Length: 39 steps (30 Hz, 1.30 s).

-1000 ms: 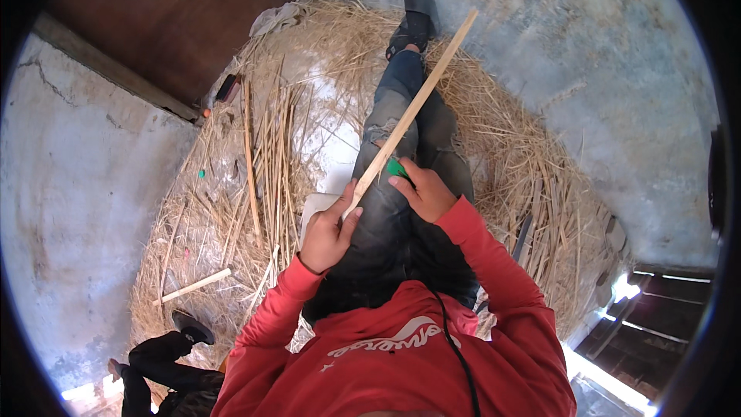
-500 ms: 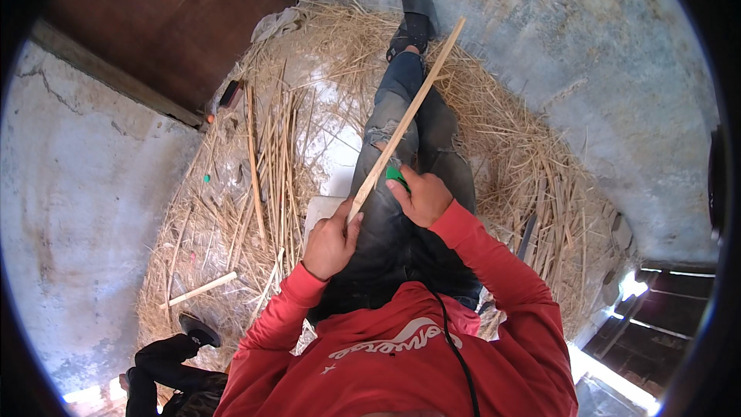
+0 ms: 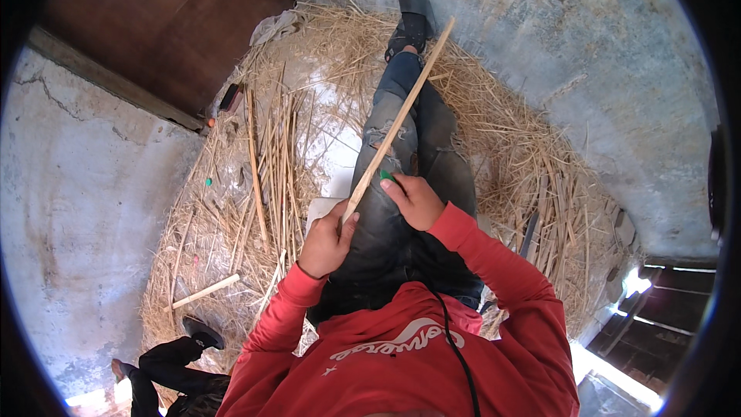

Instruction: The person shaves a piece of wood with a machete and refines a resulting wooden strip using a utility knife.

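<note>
A long, flat strip of pale split bamboo or wood (image 3: 404, 110) slants over my outstretched legs, its far end up near my foot. Its near end is pinched between the thumb and fingers of my left hand (image 3: 327, 243). Close by on the right, my right hand (image 3: 417, 202) is closed around a small green tool (image 3: 386, 175), held beside the strip. Most of that tool is hidden by my fingers, so its working edge does not show.
Straw and shavings (image 3: 502, 120) cover the floor. Several long strips (image 3: 270, 154) lie to the left, and more (image 3: 554, 224) to the right. A short pale stick (image 3: 204, 292) rests near another person's leg (image 3: 174, 363) at the lower left. A stained wall (image 3: 540, 23) curves around.
My right hand with the green tool has drawn slightly left and toward me along the strip. The strip's far end has shifted a little to the left; my left hand keeps its hold.
</note>
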Tool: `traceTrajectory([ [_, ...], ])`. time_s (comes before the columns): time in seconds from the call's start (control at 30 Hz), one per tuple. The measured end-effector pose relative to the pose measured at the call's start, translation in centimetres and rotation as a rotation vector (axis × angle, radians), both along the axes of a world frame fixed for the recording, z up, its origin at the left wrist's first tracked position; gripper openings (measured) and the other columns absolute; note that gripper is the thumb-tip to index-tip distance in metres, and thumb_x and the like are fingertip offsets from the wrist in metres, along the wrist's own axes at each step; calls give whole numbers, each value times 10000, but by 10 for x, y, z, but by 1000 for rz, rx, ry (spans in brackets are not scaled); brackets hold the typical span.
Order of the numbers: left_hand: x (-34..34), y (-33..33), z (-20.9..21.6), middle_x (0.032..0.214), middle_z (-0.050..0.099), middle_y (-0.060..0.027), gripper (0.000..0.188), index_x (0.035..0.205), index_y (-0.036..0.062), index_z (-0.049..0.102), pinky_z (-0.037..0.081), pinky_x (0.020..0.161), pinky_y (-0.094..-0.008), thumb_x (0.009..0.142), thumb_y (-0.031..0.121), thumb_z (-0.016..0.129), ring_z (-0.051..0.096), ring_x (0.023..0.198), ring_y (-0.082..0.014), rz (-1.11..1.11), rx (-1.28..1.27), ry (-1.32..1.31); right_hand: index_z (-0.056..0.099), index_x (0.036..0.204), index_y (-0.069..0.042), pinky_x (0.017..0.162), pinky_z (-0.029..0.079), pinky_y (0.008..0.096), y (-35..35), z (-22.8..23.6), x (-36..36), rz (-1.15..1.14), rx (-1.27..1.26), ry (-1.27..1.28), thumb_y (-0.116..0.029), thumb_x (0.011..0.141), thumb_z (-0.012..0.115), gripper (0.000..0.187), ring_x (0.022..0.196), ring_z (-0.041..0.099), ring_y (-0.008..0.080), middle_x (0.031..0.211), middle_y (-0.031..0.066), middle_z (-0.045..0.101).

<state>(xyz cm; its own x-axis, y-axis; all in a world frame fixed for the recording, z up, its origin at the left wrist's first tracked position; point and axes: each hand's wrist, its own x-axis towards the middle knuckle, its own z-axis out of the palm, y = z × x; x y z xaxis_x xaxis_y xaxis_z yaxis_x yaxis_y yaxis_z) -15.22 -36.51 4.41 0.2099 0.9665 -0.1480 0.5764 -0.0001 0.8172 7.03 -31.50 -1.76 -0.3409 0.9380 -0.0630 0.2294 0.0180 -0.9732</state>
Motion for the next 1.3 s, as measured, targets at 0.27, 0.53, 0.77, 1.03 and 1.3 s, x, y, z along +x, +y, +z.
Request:
traceTrajectory([
  [0.27,1,-2,-12,595,574,-205,334,1242,-6,589,463,530,-412,958,169,606,617,539,-344,13,155,113,610,1038,-99,568,520,540,28,4,13,-108,417,-822,-503,955,536,419,636,655,431,670,209,655],
  [0.53,-16,9,-6,580,376,56,311,1298,18,562,269,435,-237,1032,176,525,327,478,-40,62,-558,-656,632,1110,-66,609,513,505,26,-3,-14,-193,345,-393,-448,993,509,418,668,646,449,698,221,646],
  [0.77,-11,6,-21,617,421,64,330,1300,1,567,258,458,-224,1030,187,529,324,489,-47,53,-383,-592,646,1065,-20,603,490,482,18,-12,-26,-178,126,-53,-390,1011,501,401,693,645,442,720,234,637],
  [1.03,-7,-12,-4,652,500,50,345,1329,10,558,312,500,-242,1023,165,519,380,528,-73,2,-56,-19,659,1072,-110,540,520,509,40,6,21,-5,515,-838,-549,937,537,475,587,644,412,631,195,639],
  [1.3,-20,-1,-1,582,317,79,390,1398,58,501,209,437,-222,1038,207,503,241,458,-32,58,-588,-641,659,1058,-87,604,528,487,40,4,-11,-186,445,-567,-504,971,516,449,660,661,407,697,187,668],
])
